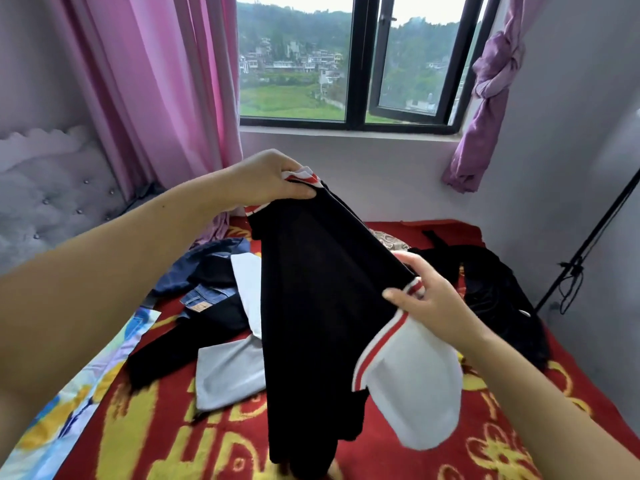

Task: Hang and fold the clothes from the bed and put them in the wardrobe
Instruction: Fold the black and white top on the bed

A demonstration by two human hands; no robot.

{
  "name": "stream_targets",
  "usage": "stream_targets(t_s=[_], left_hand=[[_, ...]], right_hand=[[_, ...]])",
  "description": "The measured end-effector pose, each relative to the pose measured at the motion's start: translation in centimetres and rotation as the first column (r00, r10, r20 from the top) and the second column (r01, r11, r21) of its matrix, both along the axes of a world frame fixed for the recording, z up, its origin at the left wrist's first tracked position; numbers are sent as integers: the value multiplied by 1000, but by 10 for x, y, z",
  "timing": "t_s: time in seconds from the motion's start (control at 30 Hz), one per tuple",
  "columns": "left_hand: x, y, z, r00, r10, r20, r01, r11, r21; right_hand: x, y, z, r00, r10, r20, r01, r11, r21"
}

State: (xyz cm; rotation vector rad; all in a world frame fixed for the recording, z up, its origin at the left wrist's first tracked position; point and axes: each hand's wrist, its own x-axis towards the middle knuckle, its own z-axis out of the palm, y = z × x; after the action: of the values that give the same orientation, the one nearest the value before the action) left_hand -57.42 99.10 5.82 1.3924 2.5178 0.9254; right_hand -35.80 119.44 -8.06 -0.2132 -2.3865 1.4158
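I hold a black garment (311, 306) with white sleeves and red-and-white striped trim up over the bed (485, 427). My left hand (273, 180) pinches its upper edge at the striped trim, raised toward the window. Lower and to the right, my right hand (433, 306) grips the other edge near a striped cuff, and a white sleeve (412, 386) hangs below it. The garment's lower end drapes down onto the red and yellow blanket. More clothes lie on the bed: jeans (204, 296) and a dark and white pile at left, a black heap (491, 289) at right.
A padded grey headboard (52, 202) stands at the left with pink curtains (156, 81) beside it. Behind the bed is a window (349, 60); a knotted purple curtain (485, 98) hangs at its right. A black stand pole (588, 244) leans by the right wall.
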Motion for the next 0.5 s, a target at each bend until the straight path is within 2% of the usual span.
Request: stream_targets(t_s=[0.07,0.13,0.23,0.37,0.43,0.5], left_hand=[[-8,-8,-1,996,-15,91,3,992,125],[-16,-16,-2,988,-17,155,-17,976,215],[-25,-22,-8,977,-38,209,0,984,177],[-38,-14,-26,971,-4,239,-31,989,145],[-50,2,-35,982,76,172,-103,983,154],[-62,23,-40,978,194,77,-206,956,209]], right_hand=[[8,14,2,977,116,180,-116,993,-5],[16,30,-9,914,134,383,-135,990,-24],[23,60,-27,831,34,555,-66,997,37],[16,95,-35,802,-189,566,58,969,241],[3,108,-28,774,-386,501,151,882,447],[-15,116,-11,756,-543,365,256,759,598]])
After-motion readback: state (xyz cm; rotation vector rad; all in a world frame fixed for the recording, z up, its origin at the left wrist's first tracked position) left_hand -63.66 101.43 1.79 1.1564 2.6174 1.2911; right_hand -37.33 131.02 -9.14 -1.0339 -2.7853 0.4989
